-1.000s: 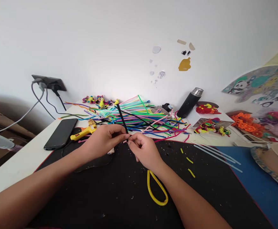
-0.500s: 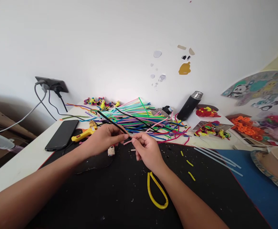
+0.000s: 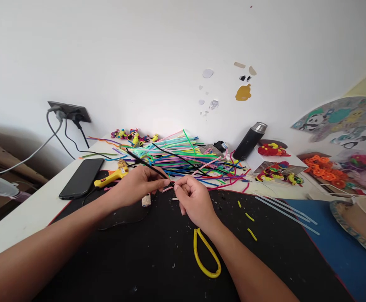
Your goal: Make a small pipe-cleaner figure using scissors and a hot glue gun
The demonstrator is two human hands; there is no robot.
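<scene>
A black pipe cleaner (image 3: pixel 143 160) slants up and left from between my hands, over the pile of coloured pipe cleaners (image 3: pixel 176 153). My left hand (image 3: pixel 140 183) pinches it near its lower end with thumb and fingers. Close beside, the fingertips of my right hand (image 3: pixel 193 197) are closed on the tip of the same black pipe cleaner. Just what lies between those fingertips is too small to make out fully. Below my right wrist, the yellow-handled loop (image 3: pixel 207 256) rests on the black mat (image 3: pixel 157 260).
A yellow glue gun (image 3: pixel 112 179) and a black phone (image 3: pixel 81 178) lie at the left. Short yellow pieces (image 3: pixel 250 217) and clear glue sticks (image 3: pixel 286 208) are on the right. A black flask (image 3: pixel 250 140) leans behind, near a box with figures (image 3: pixel 277 167).
My hands stay almost in place, with small finger movements around the black pipe cleaner. The view has shifted very slightly.
</scene>
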